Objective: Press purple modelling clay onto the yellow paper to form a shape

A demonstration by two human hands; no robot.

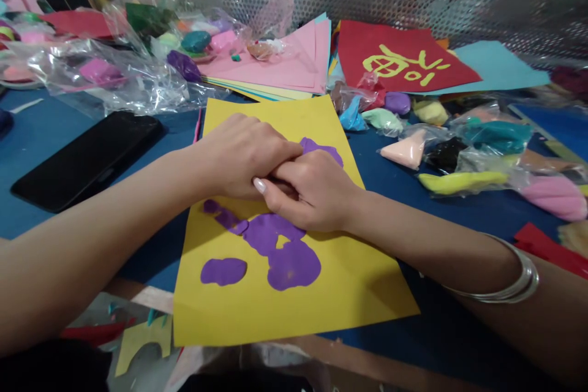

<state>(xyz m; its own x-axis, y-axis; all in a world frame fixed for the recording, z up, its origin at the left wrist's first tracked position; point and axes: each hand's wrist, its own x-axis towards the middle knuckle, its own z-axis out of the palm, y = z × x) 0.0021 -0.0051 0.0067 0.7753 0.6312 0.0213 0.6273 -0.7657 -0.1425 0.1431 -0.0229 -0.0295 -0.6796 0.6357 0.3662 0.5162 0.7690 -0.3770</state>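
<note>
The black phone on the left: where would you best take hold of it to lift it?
Probably across its two long edges near the middle, coming from above. The phone lies flat and face up on the blue table, clear of both hands, with its long edges bare, so a pinch over its narrow width looks easiest.

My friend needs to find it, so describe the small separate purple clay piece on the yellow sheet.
Find the yellow paper under both hands. Below them lies a large purple clay shape; left of it sits the lone purple oval, touching nothing else.

head view: worn on the head, facing forward and down, close over the yellow sheet and blue table
</note>
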